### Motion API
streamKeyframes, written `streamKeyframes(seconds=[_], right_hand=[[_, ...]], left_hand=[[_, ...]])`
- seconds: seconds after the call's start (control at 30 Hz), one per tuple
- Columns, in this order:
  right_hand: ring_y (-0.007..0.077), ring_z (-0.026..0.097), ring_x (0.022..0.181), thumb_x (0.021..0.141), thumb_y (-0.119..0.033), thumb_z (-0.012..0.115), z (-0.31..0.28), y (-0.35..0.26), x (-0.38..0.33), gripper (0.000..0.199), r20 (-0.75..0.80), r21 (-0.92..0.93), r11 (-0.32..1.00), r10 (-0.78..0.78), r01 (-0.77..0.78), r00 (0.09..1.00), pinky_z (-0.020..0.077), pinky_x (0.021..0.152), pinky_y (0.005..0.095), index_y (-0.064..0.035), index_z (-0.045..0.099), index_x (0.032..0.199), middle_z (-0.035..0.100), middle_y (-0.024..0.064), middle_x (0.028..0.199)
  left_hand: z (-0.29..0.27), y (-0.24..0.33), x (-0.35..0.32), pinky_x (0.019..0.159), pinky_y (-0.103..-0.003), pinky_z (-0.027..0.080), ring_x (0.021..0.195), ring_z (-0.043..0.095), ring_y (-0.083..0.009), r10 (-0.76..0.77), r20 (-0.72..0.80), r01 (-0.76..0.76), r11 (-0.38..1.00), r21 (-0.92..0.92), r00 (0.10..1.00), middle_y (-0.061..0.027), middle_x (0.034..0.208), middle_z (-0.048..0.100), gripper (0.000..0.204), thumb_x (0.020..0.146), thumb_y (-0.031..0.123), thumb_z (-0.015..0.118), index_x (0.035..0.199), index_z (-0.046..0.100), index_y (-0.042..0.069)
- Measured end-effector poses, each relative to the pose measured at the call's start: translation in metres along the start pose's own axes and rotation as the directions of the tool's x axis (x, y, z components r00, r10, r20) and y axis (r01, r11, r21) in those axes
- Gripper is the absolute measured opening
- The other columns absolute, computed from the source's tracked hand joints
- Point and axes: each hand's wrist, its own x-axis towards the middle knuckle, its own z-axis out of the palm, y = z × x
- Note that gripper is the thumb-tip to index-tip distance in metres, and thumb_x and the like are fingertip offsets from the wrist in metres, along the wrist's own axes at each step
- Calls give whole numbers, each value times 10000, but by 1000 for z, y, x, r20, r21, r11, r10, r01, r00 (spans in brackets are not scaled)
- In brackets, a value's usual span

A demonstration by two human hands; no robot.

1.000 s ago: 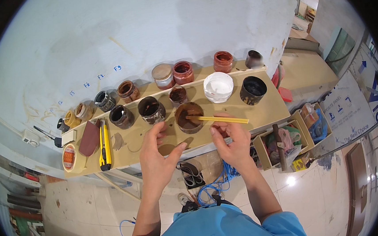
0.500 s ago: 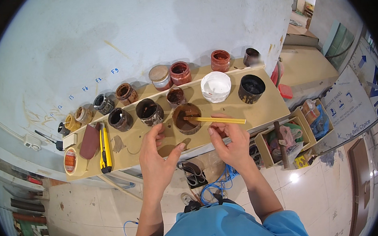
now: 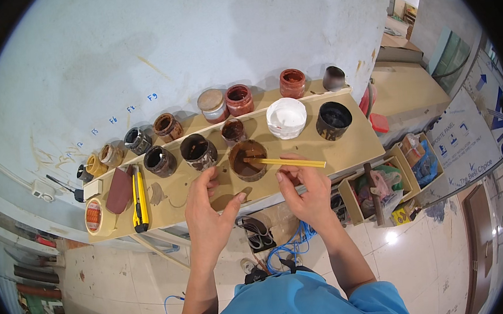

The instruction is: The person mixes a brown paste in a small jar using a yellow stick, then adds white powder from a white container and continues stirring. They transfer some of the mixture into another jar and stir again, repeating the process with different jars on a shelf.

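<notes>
A roll of tape (image 3: 95, 217) is seen at the left end of the wooden shelf (image 3: 354, 146), with a yellow knife (image 3: 139, 199) at its 3 o'clock. A row of paint jars is ranged further along, among them a dark jar (image 3: 198, 151). At 6 o'clock of that jar the left hand (image 3: 209, 216) is held over the shelf's near edge, its fingers spread apart and nothing gripped. At the hand's 1 o'clock a brown pot (image 3: 247, 161) is set on the shelf, and a yellow stick (image 3: 285, 162) is laid across its rim, pointing toward 3 o'clock. The right hand (image 3: 306, 191) is placed just below the stick, fingers curled loosely together; whether the stick is touched cannot be told. A white tub (image 3: 286, 117) is found at 12 o'clock of that hand.
</notes>
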Motion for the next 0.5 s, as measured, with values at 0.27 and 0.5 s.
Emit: streamKeyframes(seconds=[0.27, 0.5], right_hand=[[125, 758, 824, 951, 47, 760, 1, 2, -1, 244, 6, -2, 1000, 4, -4, 1000, 622, 718, 278, 47, 692, 1185, 789, 133, 1104], [127, 758, 835, 946, 54, 761, -1, 1, 1, 240, 2, 4, 1000, 1, -1, 1000, 624, 725, 281, 43, 695, 1176, 784, 140, 1141]], left_hand=[[0, 1, -1, 1021, -411, 532, 1177, 689, -293, -36, 12, 36, 999, 0, 999, -174, 1352, 697, 744, 815, 125, 918, 1462, 575, -6], [3, 0, 0, 975, -434, 558, 1132, 699, -338, 27, -19, -26, 999, 24, 999, -193, 1274, 691, 710, 805, 139, 929, 1412, 589, -2]])
